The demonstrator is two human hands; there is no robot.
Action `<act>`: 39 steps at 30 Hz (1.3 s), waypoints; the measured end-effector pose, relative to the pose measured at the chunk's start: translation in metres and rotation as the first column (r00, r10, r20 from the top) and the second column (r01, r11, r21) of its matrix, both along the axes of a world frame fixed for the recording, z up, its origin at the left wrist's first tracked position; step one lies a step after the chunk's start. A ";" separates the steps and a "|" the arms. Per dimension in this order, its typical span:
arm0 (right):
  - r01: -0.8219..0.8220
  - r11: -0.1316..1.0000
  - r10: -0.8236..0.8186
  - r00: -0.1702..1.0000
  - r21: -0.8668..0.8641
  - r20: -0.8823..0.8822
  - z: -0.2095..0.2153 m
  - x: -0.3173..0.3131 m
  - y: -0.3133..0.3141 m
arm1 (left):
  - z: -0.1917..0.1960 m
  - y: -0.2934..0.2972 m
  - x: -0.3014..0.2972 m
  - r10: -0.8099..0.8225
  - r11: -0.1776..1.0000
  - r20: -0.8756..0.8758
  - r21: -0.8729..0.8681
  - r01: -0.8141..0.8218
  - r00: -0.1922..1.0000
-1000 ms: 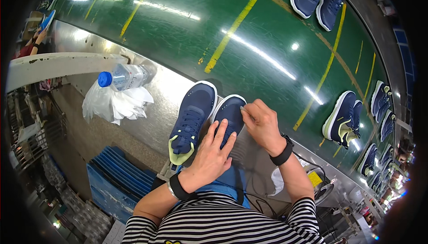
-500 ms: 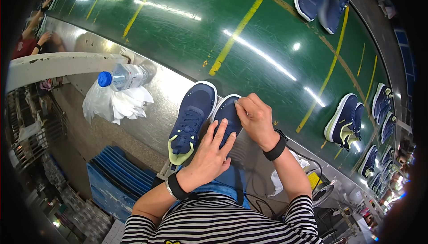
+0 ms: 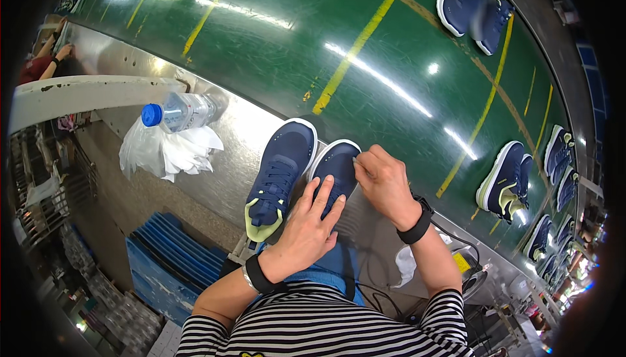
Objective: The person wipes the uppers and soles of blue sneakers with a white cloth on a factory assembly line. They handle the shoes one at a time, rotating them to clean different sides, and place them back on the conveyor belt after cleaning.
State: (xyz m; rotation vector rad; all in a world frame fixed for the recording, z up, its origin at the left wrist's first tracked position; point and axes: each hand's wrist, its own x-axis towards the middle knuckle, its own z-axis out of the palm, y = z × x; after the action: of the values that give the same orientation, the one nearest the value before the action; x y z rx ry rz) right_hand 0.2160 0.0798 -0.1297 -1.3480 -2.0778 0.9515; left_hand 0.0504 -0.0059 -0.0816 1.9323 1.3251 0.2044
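In the head view, we rest our left hand (image 3: 308,226) on the right-hand shoe (image 3: 336,163), its fingers spread and lying over the laces, gripping nothing. We curl our right hand (image 3: 385,184) beside that shoe's toe, thumb and fingertips drawn together; we cannot tell whether they pinch anything. The left-hand shoe (image 3: 287,148) lies just beside its mate, and both point their toes toward the green belt (image 3: 280,63). Left of them, on the metal ledge (image 3: 240,132), we see a blue-capped bottle (image 3: 185,113) on its side.
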 end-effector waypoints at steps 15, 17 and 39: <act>0.376 0.747 -0.585 0.763 -0.548 -0.274 0.002 0.011 0.008 | -0.006 0.001 -0.007 0.007 1.000 0.007 0.013 -0.007 1.000; 0.322 0.785 -0.479 0.857 -0.528 -0.189 -0.004 0.013 -0.001 | -0.006 0.002 -0.007 -0.001 1.000 0.004 0.010 0.001 1.000; -0.014 1.000 0.013 0.999 -0.016 -0.040 -0.010 -0.005 0.007 | -0.007 0.006 -0.008 -0.016 1.000 0.024 -0.017 0.017 1.000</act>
State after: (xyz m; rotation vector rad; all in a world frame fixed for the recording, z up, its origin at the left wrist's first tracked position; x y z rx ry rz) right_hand 0.2107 0.0870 -0.1396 -1.3140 -2.0560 0.9954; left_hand 0.0424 0.0005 -0.0890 1.9201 1.2910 0.2069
